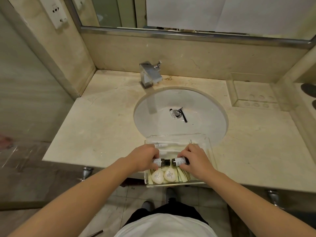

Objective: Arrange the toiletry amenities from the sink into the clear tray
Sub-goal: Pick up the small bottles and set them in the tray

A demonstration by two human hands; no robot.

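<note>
Two small dark bottles, one [159,161] pinched in my left hand [145,157], one [180,161] in my right hand [195,159], lie cap-to-cap inside the clear acrylic tray [211,151] at lower centre, and could roll onto the oval white soaps [164,175].

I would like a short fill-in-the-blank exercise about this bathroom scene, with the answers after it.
1. Each of the hands, left hand and right hand, holds one small dark ____.
2. The two bottles lie with their caps facing each ____.
3. Two white oval soaps lie inside the clear ____.
4. One bottle lies in the sink beside the ____.

Answers: bottle; other; tray; drain
</note>
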